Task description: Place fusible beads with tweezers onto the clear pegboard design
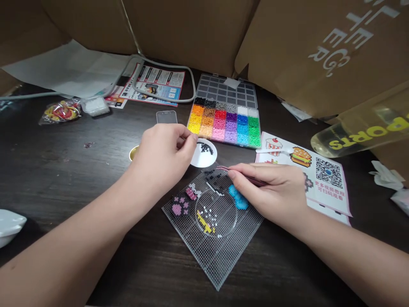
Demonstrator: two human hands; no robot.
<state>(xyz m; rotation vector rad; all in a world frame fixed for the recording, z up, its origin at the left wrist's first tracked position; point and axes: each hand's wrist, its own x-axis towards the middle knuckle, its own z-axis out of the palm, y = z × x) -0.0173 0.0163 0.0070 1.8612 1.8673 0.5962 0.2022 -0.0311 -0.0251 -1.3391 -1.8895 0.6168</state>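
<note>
Thumb and fingers of my left hand (166,149) are pinched together at the upper left edge of a white dish (200,161) with black beads. Whatever they hold, if anything, is hidden. My right hand (275,185) grips tweezers (243,173), their tips over the far corner of a clear pegboard (219,260). Black beads (212,177) stand on the pegs near the tips. Also on the board are a pink-and-black paw (180,206), a pink-and-white piece (192,192), a blue piece (238,198) and a round clear dish (235,221) over yellow and white beads.
Behind the dish lies an open compartment box (225,121) of coloured beads. A pattern sheet (332,200) with a white plastic stick (275,151) is on the right. Left are a bagged bundle (60,111), a small clear box (95,105) and a grey cable (166,65). A bottle (361,128) intrudes upper right.
</note>
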